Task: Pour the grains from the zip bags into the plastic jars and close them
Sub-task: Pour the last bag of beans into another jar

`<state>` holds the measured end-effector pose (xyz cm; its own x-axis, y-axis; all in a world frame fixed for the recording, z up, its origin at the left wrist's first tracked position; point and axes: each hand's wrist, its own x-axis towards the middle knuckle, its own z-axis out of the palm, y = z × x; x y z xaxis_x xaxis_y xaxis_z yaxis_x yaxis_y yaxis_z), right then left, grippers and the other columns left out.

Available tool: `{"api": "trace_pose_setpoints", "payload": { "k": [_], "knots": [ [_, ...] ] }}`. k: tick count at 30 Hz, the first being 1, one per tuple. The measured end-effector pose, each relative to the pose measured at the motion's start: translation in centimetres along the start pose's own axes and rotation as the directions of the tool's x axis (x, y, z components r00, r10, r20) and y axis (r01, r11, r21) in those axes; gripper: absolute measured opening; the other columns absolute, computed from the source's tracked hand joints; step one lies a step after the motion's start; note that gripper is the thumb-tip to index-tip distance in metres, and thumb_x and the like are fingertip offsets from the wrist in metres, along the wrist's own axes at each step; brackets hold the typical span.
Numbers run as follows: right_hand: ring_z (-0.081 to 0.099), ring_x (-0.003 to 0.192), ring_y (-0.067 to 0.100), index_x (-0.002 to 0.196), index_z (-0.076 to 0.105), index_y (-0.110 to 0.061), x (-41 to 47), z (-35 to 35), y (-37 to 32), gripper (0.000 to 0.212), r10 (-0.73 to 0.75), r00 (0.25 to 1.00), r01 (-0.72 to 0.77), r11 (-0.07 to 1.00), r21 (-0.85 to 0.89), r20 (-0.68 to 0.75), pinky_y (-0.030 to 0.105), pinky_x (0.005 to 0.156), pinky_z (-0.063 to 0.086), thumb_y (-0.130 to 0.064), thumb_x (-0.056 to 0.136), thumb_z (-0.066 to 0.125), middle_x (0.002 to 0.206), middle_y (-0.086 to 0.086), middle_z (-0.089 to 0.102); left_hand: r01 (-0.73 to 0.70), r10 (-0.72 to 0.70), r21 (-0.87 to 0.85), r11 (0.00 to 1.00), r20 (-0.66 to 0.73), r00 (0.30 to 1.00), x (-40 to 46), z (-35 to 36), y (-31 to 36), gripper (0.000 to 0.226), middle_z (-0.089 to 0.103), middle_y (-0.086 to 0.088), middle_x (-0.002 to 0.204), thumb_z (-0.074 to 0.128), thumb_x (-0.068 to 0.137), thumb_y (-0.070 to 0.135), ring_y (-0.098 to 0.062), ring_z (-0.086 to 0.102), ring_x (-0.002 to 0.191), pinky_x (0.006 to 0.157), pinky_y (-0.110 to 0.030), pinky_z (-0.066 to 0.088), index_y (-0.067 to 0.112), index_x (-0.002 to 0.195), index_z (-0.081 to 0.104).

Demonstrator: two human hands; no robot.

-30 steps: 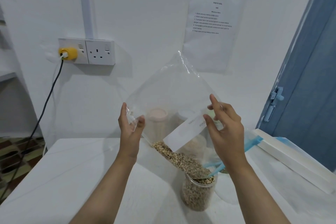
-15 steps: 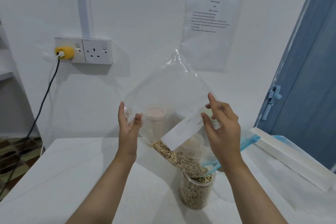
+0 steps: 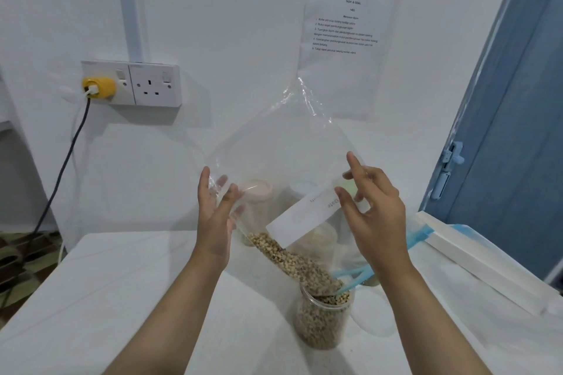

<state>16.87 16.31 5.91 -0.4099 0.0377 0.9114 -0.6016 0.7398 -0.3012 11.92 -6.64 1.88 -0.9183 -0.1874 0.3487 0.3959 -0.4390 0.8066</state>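
Clear plastic of the zip bag (image 3: 283, 161) hangs tilted above the jar (image 3: 324, 320) on the tabletop (image 3: 122, 298), its mouth in the jar's rim. Left hand (image 3: 214, 216) and right hand (image 3: 373, 207) each pinch a bag edge. Since a second ago, fewer grains (image 3: 289, 262) remain above the jar; pouring is nearly done.

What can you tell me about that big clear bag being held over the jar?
The bag is clear, thin, crinkly plastic with a white label and a blue zip strip at its mouth. It is tipped corner-up, mouth down into the open jar, mostly empty, with beige grains sliding along its lower edge into the jar. The left hand holds its left side; the right hand pinches its right side by the label.
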Motion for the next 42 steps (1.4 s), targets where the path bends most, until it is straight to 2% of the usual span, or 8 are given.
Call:
{"api": "trace_pose_setpoints", "payload": {
  "k": [6,20,22,25,27,30,35,42],
  "knots": [
    [0.049,0.082,-0.01,0.144,0.047,-0.02,0.71,-0.22,0.27,0.063,0.045,0.998,-0.045,0.999,0.008,0.043,0.058,0.078,0.051,-0.006,0.088,0.071,0.102,-0.014,0.056,-0.001,0.001,0.021,1.0,0.009,1.0,-0.02,-0.26,0.13,0.081,0.044,0.006,0.145,0.071,0.075,0.028,-0.023,0.052,0.131,0.11,-0.047,0.042,0.046,0.143,0.031],
    [0.049,0.087,-0.011,0.145,0.046,-0.014,0.41,0.37,0.11,0.058,0.043,0.999,-0.042,0.999,0.028,-0.016,0.058,0.077,0.052,-0.009,0.091,0.066,0.101,-0.012,0.055,-0.009,0.007,0.068,0.998,0.022,1.0,0.14,-0.61,0.21,0.08,0.042,0.007,0.147,0.069,0.077,0.025,-0.023,0.052,0.131,0.109,-0.047,0.043,0.047,0.143,0.03],
    [0.049,0.086,-0.011,0.145,0.046,-0.014,0.51,0.36,0.15,0.06,0.044,0.999,-0.044,0.999,0.016,-0.016,0.055,0.078,0.053,-0.006,0.09,0.069,0.101,-0.012,0.054,-0.013,0.011,0.087,0.996,0.023,1.0,0.24,-0.72,0.14,0.079,0.042,0.008,0.147,0.069,0.078,0.025,-0.022,0.053,0.13,0.109,-0.046,0.043,0.048,0.142,0.03],
    [0.051,0.083,-0.006,0.144,0.047,-0.015,0.52,0.29,0.04,0.061,0.064,0.997,-0.063,0.998,0.011,-0.044,0.038,0.077,0.054,-0.003,0.089,0.07,0.1,-0.012,0.054,-0.037,0.033,0.141,0.989,0.029,0.999,0.26,-0.72,0.12,0.084,0.043,0.012,0.146,0.078,0.081,0.024,-0.019,0.057,0.125,0.11,-0.046,0.042,0.051,0.143,0.028],
    [0.051,0.082,0.001,0.145,0.045,-0.018,0.54,0.23,-0.17,0.062,0.096,0.994,-0.095,0.995,0.026,-0.049,0.034,0.078,0.054,-0.005,0.09,0.069,0.099,-0.013,0.053,-0.047,0.043,0.171,0.984,0.03,0.999,0.23,-0.6,0.09,0.085,0.043,0.016,0.145,0.075,0.079,0.027,-0.017,0.058,0.122,0.11,-0.046,0.042,0.05,0.145,0.025],
    [0.051,0.081,0.003,0.145,0.045,-0.02,0.6,0.14,-0.24,0.062,0.099,0.994,-0.099,0.995,0.021,-0.037,0.039,0.079,0.055,-0.005,0.09,0.07,0.099,-0.013,0.053,-0.06,0.055,0.192,0.98,0.03,0.998,0.25,-0.59,-0.05,0.084,0.043,0.018,0.144,0.071,0.08,0.026,-0.011,0.059,0.12,0.105,-0.038,0.046,0.049,0.146,0.023],
    [0.05,0.08,-0.004,0.145,0.044,-0.022,0.64,0.01,0.08,0.062,0.105,0.994,-0.104,0.994,0.027,-0.031,0.053,0.08,0.053,-0.008,0.09,0.069,0.099,-0.017,0.052,-0.09,0.089,0.233,0.968,0.015,0.996,0.3,-0.54,-0.31,0.081,0.042,0.016,0.144,0.066,0.091,0.008,-0.007,0.06,0.113,0.08,-0.014,0.052,0.045,0.147,0.021],
    [0.049,0.081,-0.004,0.146,0.043,-0.02,0.72,0.06,0.18,0.062,0.088,0.996,-0.088,0.996,0.01,-0.031,0.051,0.076,0.055,-0.01,0.091,0.068,0.102,-0.012,0.053,-0.117,0.121,0.322,0.939,0.008,0.993,0.37,-0.7,-0.6,0.09,0.04,0.015,0.146,0.068,0.088,-0.002,-0.004,0.059,0.101,0.081,-0.017,0.052,0.048,0.144,0.02]
  ]
}}
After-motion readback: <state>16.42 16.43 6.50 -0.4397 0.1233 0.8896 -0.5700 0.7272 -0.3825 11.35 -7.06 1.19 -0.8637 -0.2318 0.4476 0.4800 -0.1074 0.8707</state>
